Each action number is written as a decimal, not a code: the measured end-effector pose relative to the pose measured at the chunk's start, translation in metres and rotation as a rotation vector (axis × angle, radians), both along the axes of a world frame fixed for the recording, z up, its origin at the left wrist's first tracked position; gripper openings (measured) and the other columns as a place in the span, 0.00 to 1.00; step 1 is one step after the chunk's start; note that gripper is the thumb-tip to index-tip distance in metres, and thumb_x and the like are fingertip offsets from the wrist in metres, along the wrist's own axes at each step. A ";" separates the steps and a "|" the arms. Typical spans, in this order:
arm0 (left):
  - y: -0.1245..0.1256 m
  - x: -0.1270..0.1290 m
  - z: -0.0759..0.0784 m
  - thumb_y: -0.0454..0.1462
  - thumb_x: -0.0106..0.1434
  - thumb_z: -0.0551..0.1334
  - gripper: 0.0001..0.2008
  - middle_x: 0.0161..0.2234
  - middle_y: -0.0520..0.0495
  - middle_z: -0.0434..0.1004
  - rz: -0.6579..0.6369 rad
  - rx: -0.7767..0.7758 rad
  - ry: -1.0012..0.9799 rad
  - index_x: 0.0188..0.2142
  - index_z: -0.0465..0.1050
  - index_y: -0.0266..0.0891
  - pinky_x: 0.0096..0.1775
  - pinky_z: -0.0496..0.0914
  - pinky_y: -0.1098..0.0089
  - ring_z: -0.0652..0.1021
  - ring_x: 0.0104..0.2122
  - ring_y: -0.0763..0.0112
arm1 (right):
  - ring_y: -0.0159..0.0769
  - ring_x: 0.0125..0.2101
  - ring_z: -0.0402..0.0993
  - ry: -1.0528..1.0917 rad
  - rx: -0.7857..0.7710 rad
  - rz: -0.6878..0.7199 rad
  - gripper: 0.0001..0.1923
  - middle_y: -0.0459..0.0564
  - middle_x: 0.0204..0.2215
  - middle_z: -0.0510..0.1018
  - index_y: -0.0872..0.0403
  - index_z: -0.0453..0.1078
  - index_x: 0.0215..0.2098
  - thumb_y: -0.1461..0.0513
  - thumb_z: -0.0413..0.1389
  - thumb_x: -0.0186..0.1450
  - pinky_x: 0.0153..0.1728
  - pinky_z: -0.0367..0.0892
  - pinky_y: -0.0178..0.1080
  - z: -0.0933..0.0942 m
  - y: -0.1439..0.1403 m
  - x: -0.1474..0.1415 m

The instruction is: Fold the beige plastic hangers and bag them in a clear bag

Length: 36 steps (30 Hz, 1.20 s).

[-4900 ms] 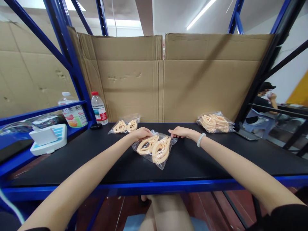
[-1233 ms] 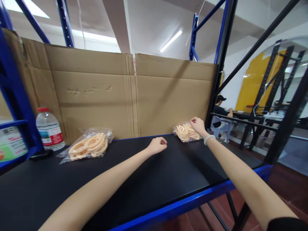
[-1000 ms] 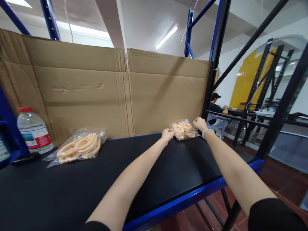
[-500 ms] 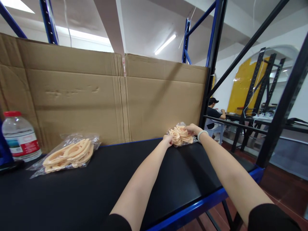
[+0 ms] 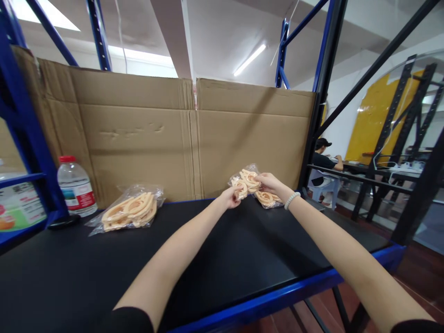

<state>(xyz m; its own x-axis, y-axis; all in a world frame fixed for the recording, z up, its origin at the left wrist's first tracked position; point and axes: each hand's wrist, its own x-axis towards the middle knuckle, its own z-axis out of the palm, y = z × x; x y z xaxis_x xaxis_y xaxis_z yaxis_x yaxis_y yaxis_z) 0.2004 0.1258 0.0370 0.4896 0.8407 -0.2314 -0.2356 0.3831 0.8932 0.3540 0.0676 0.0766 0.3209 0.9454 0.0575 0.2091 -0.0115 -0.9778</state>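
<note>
Between my two hands hangs a clear plastic bag of pale peach ring-shaped pieces (image 5: 250,178), raised just off the black tabletop. My left hand (image 5: 231,197) pinches its lower left side. At its right edge, my right hand (image 5: 270,182) grips the bag, a beaded bracelet on that wrist. A second bag of the same pieces (image 5: 268,199) lies on the table below, partly behind my right hand. Farther left rests a bigger-looking clear bag of peach pieces (image 5: 133,210), touched by neither hand.
A large bottle with a red cap (image 5: 77,187) stands at the left by a blue post (image 5: 31,115). Cardboard sheets (image 5: 138,134) wall off the back of the black table (image 5: 208,259). Beyond the black frame at right sits a person (image 5: 324,159).
My hands have lifted one bag up and left off the other, which now shows separately on the table. The camera view has turned slightly left.
</note>
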 end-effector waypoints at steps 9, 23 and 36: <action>-0.060 -0.141 -0.016 0.27 0.58 0.61 0.18 0.45 0.40 0.78 0.214 0.476 0.081 0.49 0.68 0.35 0.44 0.74 0.66 0.80 0.42 0.63 | 0.30 0.27 0.71 0.111 0.074 0.390 0.05 0.44 0.27 0.74 0.56 0.67 0.32 0.69 0.59 0.60 0.30 0.67 0.32 -0.040 -0.006 -0.120; -0.084 -0.237 -0.035 0.24 0.47 0.58 0.19 0.50 0.44 0.73 0.185 1.269 0.986 0.37 0.70 0.43 0.56 0.61 0.56 0.68 0.55 0.53 | 0.39 0.33 0.75 0.163 -0.070 0.512 0.18 0.55 0.32 0.76 0.55 0.64 0.35 0.50 0.43 0.68 0.38 0.71 0.43 -0.075 0.004 -0.178; -0.052 -0.265 -0.034 0.51 0.60 0.51 0.21 0.35 0.38 0.75 0.148 0.991 1.291 0.26 0.71 0.38 0.46 0.65 0.55 0.74 0.41 0.50 | 0.44 0.56 0.62 -1.017 0.723 0.650 0.16 0.54 0.51 0.72 0.52 0.67 0.50 0.65 0.50 0.63 0.61 0.48 0.52 -0.058 -0.044 -0.125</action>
